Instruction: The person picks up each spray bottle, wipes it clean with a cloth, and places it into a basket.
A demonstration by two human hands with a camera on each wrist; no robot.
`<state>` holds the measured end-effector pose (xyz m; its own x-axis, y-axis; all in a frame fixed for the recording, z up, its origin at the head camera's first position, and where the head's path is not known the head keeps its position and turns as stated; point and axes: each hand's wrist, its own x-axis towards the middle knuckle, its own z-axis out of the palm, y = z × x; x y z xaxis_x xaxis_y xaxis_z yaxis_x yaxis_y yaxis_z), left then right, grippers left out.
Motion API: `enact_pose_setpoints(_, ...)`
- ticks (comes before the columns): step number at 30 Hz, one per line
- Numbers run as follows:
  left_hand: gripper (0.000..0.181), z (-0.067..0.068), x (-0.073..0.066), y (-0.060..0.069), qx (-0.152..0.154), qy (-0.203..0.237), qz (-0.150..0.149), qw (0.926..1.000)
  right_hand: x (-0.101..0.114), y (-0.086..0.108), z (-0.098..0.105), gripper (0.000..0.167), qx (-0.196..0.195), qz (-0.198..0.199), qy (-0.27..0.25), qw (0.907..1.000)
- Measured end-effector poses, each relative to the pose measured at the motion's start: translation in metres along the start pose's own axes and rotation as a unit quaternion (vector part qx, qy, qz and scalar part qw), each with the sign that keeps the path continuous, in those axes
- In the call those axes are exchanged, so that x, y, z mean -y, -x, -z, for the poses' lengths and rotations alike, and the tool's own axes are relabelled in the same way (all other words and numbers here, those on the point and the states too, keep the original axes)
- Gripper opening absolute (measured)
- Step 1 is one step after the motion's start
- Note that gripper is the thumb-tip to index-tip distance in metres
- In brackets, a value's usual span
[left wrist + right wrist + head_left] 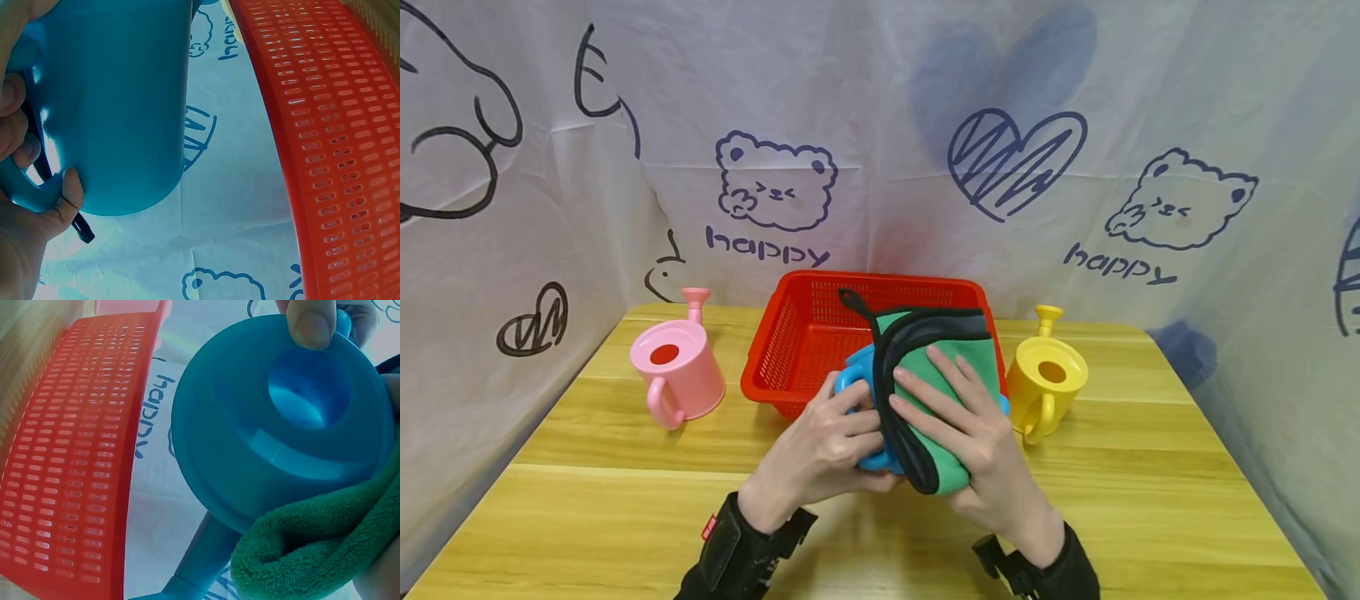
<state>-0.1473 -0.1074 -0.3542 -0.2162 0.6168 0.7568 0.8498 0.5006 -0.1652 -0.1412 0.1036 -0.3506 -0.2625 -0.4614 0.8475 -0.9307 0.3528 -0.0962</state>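
Observation:
A blue toy watering can [119,112] is held up in front of the basket, its round top opening visible in the right wrist view. My left hand [823,446] grips it by the handle [856,383], fingers curled round. My right hand [981,442] holds a green cloth [917,367] with black edging and a black hanging loop against the can's side. Its fingers spread over the cloth; the thumb is mostly hidden below. In the right wrist view the cloth's fluffy face lies folded beside the can's top.
Behind the hands stands a red perforated basket [772,342]. A pink watering can [681,375] is on the left of the wooden table [625,517], and a yellow watering can [1045,375] is right of the basket. A white cloth backdrop [895,200] with drawings hangs behind.

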Motion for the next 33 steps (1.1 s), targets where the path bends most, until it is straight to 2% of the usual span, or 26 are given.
enact_pose_setpoints(4,0.028,0.000,0.000,0.000,0.002,-0.007,-0.002,1.0000,0.000,0.001,0.000,0.040,-0.003,-0.022,-0.013,0.9997)
enact_pose_setpoints(7,0.036,0.001,-0.001,0.000,0.009,-0.018,-0.003,0.9998,-0.001,0.004,-0.001,0.050,-0.007,-0.059,-0.034,0.9977)
enact_pose_setpoints(10,0.040,0.001,-0.001,0.000,0.018,-0.025,-0.003,0.9995,-0.002,0.006,-0.001,0.063,-0.010,-0.101,-0.057,0.9932)
enact_pose_setpoints(14,0.040,0.001,-0.002,0.001,0.027,-0.021,0.001,0.9994,-0.003,0.009,0.001,0.059,-0.004,-0.153,-0.068,0.9859)
enact_pose_setpoints(18,0.040,0.002,-0.002,0.001,0.031,-0.020,0.006,0.9993,-0.003,0.011,0.001,0.068,-0.002,-0.191,-0.060,0.9798)
enact_pose_setpoints(22,0.041,0.003,-0.003,0.000,0.035,-0.023,0.005,0.9991,-0.003,0.012,0.001,0.080,-0.007,-0.202,-0.051,0.9780)
enact_pose_setpoints(25,0.041,0.004,-0.004,-0.001,0.037,-0.027,0.005,0.9989,-0.003,0.012,0.001,0.082,-0.007,-0.203,-0.044,0.9782)
enact_pose_setpoints(31,0.039,0.004,-0.004,-0.001,0.037,-0.027,0.007,0.9989,-0.001,0.009,0.007,0.078,0.042,-0.217,-0.025,0.9748)
enact_pose_setpoints(33,0.038,0.004,-0.004,-0.001,0.036,-0.025,0.007,0.9990,-0.002,0.008,0.008,0.074,0.052,-0.206,-0.024,0.9768)
